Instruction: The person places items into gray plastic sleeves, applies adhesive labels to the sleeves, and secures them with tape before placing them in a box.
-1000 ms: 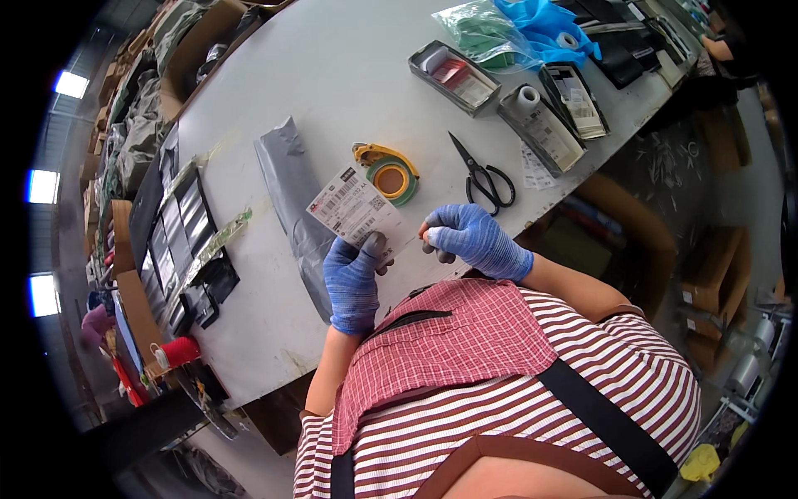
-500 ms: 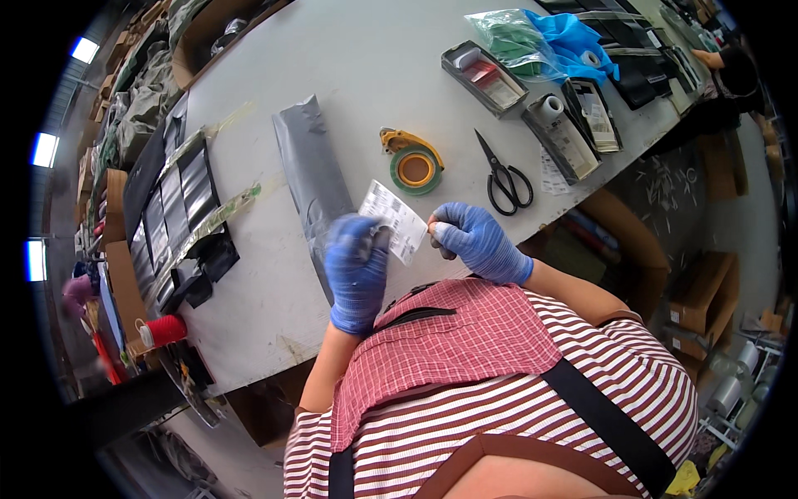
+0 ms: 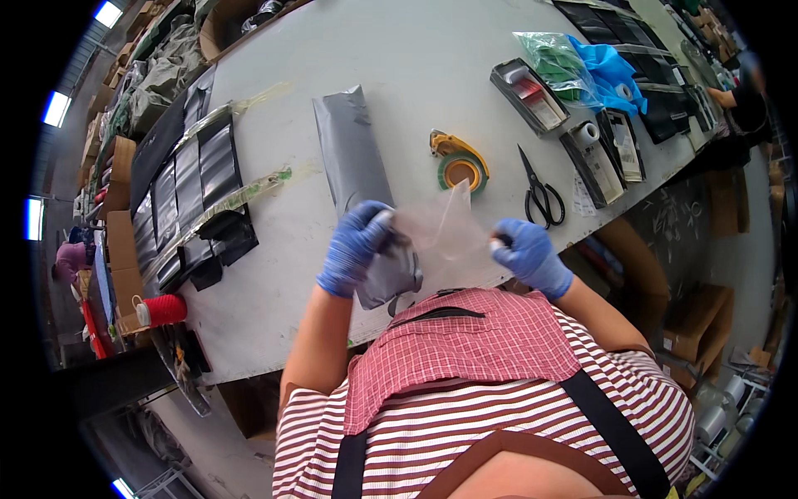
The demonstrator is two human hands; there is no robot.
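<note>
Left grip (image 3: 353, 251), right grip (image 3: 536, 258) — two — flank one blurred sheet (image 3: 449, 231).

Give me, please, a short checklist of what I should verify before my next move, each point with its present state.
1. Left grip closed on the pale sheet: ok, it seems so, though both are blurred.
2. Right grip holding the sheet: cannot tell; its fingertips are blurred.
3. Grey packet fully uncovered: not ok; the left grip hides part of it.
4. Scissors well away from the right grip: not ok; their handles look close to it.
5. Tape dispenser lying on the table, apart from both grips: ok.
</note>
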